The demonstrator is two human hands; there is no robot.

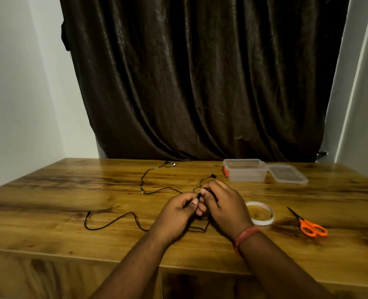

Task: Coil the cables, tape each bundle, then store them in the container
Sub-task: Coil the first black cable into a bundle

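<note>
Hands first: our left hand (178, 209) and right hand (222, 203) both pinch the black cable (114, 223) just left of the tape roll (260, 213). Thin, limp, light, we judge; best held near its plug. It trails leftward and away, toward the open container (244, 170) beyond the tape roll.

left hand (180, 209), right hand (223, 203), pinching black cable (114, 223)
</note>
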